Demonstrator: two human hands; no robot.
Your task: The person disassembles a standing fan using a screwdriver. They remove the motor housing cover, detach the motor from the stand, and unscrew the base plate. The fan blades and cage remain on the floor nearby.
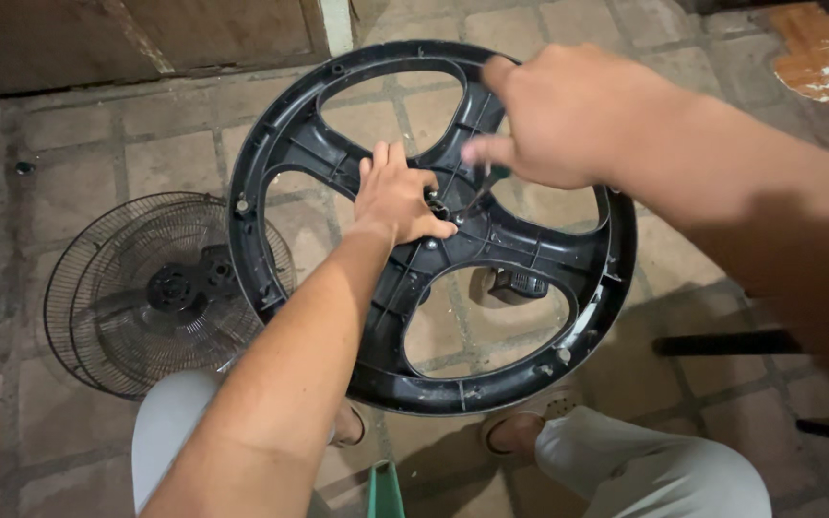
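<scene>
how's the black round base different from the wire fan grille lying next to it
The black round base is solid moulded plastic with four big openings between thick spokes; the wire fan grille is thin metal wire mesh. The base is held up on its edge, tilted, with the left hand at its hub and the right hand working a tool there; the grille lies flat on the tiled floor, untouched. The base looks larger. Both are round and dark.
</scene>
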